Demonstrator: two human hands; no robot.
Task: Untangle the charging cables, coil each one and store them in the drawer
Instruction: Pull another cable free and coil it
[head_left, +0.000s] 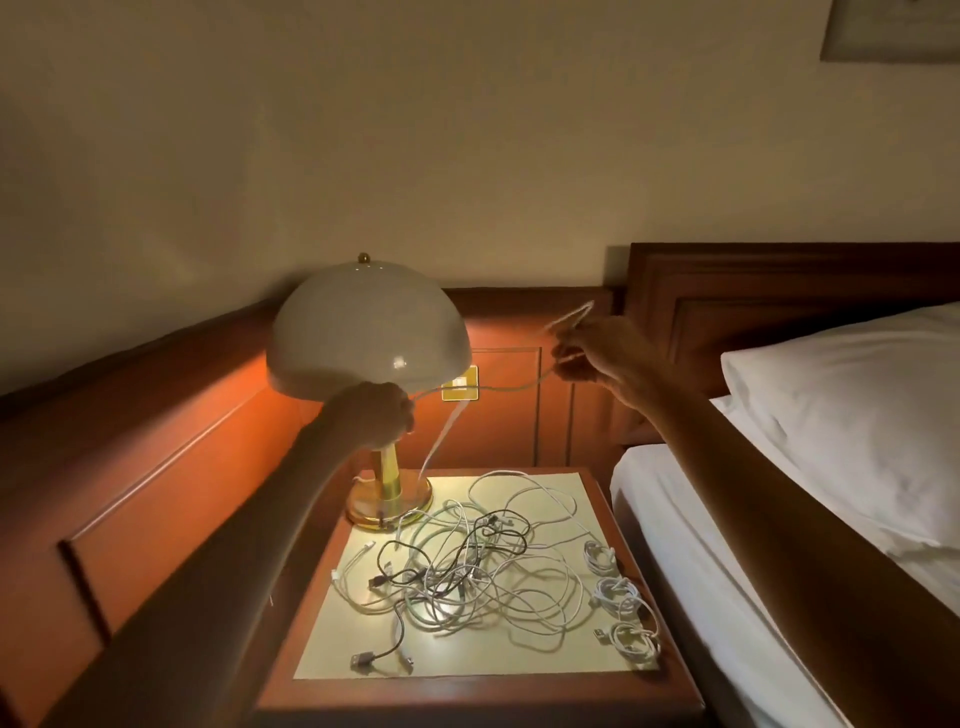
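Note:
A tangle of white, grey and black charging cables (467, 577) lies on the nightstand top (550, 657). Three coiled white cables (621, 597) sit in a row along its right edge. One white cable (498, 388) is stretched in the air between my hands, its tail hanging down towards the tangle. My left hand (379, 413) grips it in front of the lamp stem. My right hand (592, 348), raised higher to the right, pinches a folded loop of the same cable. No drawer front shows.
A domed white lamp (369, 332) on a brass base stands at the nightstand's back left, close behind my left hand. A wooden wall panel with a brass socket plate (460, 383) runs behind. The bed with a white pillow (857, 405) is on the right.

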